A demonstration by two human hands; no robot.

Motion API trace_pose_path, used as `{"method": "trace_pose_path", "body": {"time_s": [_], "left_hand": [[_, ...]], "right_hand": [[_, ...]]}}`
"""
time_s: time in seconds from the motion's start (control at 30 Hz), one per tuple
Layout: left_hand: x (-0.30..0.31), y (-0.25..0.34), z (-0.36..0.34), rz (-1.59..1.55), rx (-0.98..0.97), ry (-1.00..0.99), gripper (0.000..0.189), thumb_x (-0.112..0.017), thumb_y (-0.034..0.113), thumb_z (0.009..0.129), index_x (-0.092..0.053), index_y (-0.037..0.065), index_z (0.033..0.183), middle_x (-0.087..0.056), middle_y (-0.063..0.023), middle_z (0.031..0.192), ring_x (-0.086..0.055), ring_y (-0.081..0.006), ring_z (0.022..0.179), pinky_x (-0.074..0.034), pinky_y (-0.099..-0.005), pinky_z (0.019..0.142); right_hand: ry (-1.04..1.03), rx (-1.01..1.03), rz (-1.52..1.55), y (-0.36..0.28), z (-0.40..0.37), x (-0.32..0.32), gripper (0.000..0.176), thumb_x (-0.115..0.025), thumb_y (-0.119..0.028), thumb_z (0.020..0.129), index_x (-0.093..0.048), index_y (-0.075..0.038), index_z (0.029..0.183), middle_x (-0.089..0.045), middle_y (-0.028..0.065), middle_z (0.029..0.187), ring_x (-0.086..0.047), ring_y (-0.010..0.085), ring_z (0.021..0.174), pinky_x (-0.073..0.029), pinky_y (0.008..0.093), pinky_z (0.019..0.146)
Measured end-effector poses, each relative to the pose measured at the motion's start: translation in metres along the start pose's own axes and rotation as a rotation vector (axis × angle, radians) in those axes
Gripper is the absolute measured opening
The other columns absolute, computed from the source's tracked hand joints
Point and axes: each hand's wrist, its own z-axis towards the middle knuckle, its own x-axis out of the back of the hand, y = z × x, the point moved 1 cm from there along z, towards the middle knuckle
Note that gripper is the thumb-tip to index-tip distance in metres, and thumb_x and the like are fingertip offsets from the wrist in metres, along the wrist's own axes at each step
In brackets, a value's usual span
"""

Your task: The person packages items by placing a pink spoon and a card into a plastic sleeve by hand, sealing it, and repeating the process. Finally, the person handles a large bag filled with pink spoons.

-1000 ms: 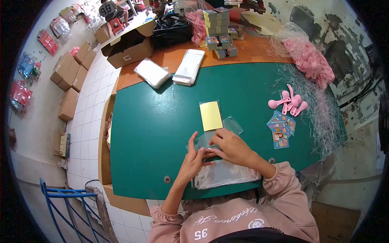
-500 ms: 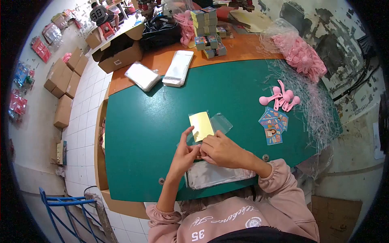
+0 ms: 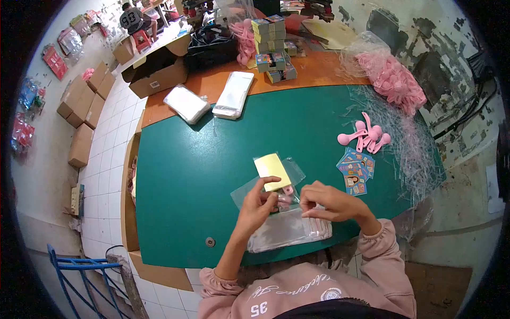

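Note:
A clear plastic bag (image 3: 294, 169) with a yellow card (image 3: 273, 168) and a pink measuring spoon (image 3: 287, 190) lies in front of me. My left hand (image 3: 257, 204) is at its lower left, the index finger lying over the card and the other fingers curled on the plastic. My right hand (image 3: 330, 202) is just right of the bag, fingers closed in a pinch; whatever is between them is too small to make out. Beneath my hands, near the table edge, rests a stack of clear bags (image 3: 281, 231).
Pink spoons (image 3: 366, 135) and blue printed cards (image 3: 355, 170) lie on the right of the green table (image 3: 180, 186). Two stacks of bags (image 3: 234, 95) stand at the back. Bundled cards (image 3: 270, 40) and a bulky bag of pink spoons (image 3: 392, 80) sit behind. Plastic scraps spread along the right.
My right hand has moved right, apart from my left. The card and bag have shifted slightly right and down, and the pink spoon under the card now shows.

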Motion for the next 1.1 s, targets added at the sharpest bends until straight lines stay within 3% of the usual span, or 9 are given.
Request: {"method": "trace_pose_path", "body": {"time_s": [0.13,0.27,0.37,0.57,0.77,0.83,0.93,1.1], "left_hand": [[0.015,-0.004,-0.009,-0.019,0.037,-0.037,0.027,-0.047,0.01,0.089,-0.043,0.009,0.117,-0.064,-0.009,0.09,-0.059,-0.0104,0.079,-0.046,-0.0211,0.064],[0.017,-0.008,-0.012,-0.058,0.069,-0.031,0.028,-0.046,0.012,0.09,-0.042,0.008,0.118,-0.064,-0.0106,0.09,-0.061,-0.0131,0.082,-0.047,-0.0231,0.065],[0.013,-0.01,-0.015,-0.138,0.122,0.013,0.028,-0.042,0.007,0.09,-0.043,0.005,0.117,-0.064,-0.0122,0.092,-0.063,-0.0162,0.082,-0.049,-0.0233,0.065],[0.015,-0.015,-0.02,-0.079,0.076,0.023,0.031,-0.048,0.007,0.088,-0.043,0.004,0.118,-0.064,-0.0126,0.089,-0.063,-0.0156,0.081,-0.052,-0.0254,0.066],[0.016,-0.02,-0.022,-0.088,0.051,0.057,0.032,-0.05,0.007,0.087,-0.044,0.004,0.119,-0.064,-0.0124,0.088,-0.062,-0.0146,0.078,-0.053,-0.0265,0.067],[0.017,-0.015,-0.023,0.0,0.062,0.027,0.034,-0.044,0.003,0.088,-0.038,0.003,0.121,-0.062,-0.0153,0.086,-0.062,-0.0179,0.079,-0.053,-0.0314,0.071],[0.018,-0.018,-0.021,0.013,0.078,0.04,0.035,-0.045,0.002,0.087,-0.038,0.003,0.121,-0.062,-0.0142,0.083,-0.062,-0.0174,0.078,-0.053,-0.0315,0.07],[0.013,-0.017,-0.021,-0.023,0.034,0.096,0.032,-0.053,0.004,0.085,-0.045,0.004,0.116,-0.065,-0.0111,0.077,-0.063,-0.014,0.073,-0.052,-0.0257,0.063]], "right_hand": [[0.061,0.002,0.16,0.001,-0.023,0.034,0.015,-0.058,-0.016,0.082,-0.048,-0.004,0.082,-0.046,0.0056,0.074,-0.046,0.0184,0.067,-0.037,0.0294,0.063],[0.138,-0.254,0.086,0.003,-0.03,0.041,0.014,-0.06,-0.012,0.078,-0.05,-0.003,0.082,-0.048,0.0074,0.078,-0.049,0.0196,0.072,-0.039,0.03,0.064],[0.137,-0.159,-0.106,0.001,-0.013,0.003,0.017,-0.062,-0.012,0.075,-0.053,-0.004,0.087,-0.05,0.0112,0.088,-0.052,0.0271,0.084,-0.044,0.0344,0.072],[0.145,-0.102,-0.261,0.001,0.017,-0.041,0.023,-0.064,-0.015,0.075,-0.053,-0.006,0.093,-0.05,0.0098,0.094,-0.053,0.0283,0.086,-0.044,0.0372,0.073],[0.033,-0.092,-0.385,0.0,0.029,-0.05,0.024,-0.062,-0.017,0.074,-0.052,-0.004,0.09,-0.05,0.0123,0.092,-0.053,0.0289,0.085,-0.044,0.0381,0.073],[0.037,-0.075,-0.411,-0.003,0.031,-0.051,0.023,-0.061,-0.017,0.073,-0.052,-0.003,0.09,-0.05,0.0119,0.09,-0.053,0.0286,0.083,-0.043,0.0381,0.073],[0.073,-0.026,-0.474,-0.004,0.032,-0.057,0.023,-0.061,-0.017,0.073,-0.052,-0.003,0.088,-0.05,0.0108,0.085,-0.053,0.0281,0.081,-0.042,0.038,0.073],[0.142,0.068,-0.582,0.002,0.029,-0.063,0.016,-0.063,-0.014,0.072,-0.05,-0.007,0.079,-0.048,0.0061,0.08,-0.05,0.0225,0.073,-0.039,0.033,0.066]]}}
